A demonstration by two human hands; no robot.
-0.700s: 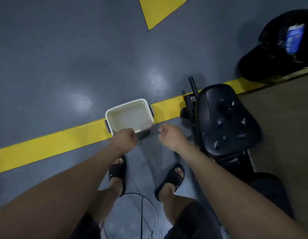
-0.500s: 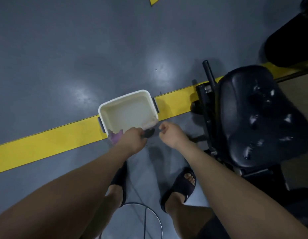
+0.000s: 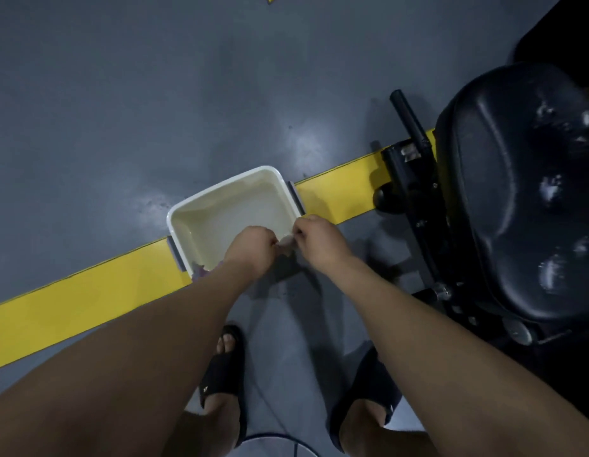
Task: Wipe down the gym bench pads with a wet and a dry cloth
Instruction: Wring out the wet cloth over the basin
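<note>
As you lean in, your hands come forward from just short of the tub (image 3: 240,209) to its near right corner. Left hand (image 3: 250,250) and right hand (image 3: 319,240): each grip curled tight, pinching what looks like a pale cloth (image 3: 285,240) between them at the rim. The bench pad (image 3: 517,192) sits to your right, untouched. Reads as wetting or wringing, with the wiping yet to come.

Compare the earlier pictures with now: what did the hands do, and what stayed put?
The left hand and right hand have moved forward over the near edge of the white tub and closer together, both pinching a pale cloth between them. The tub still sits on the yellow line, the purple cloth at its near-left corner, the bench pad beside it.
</note>
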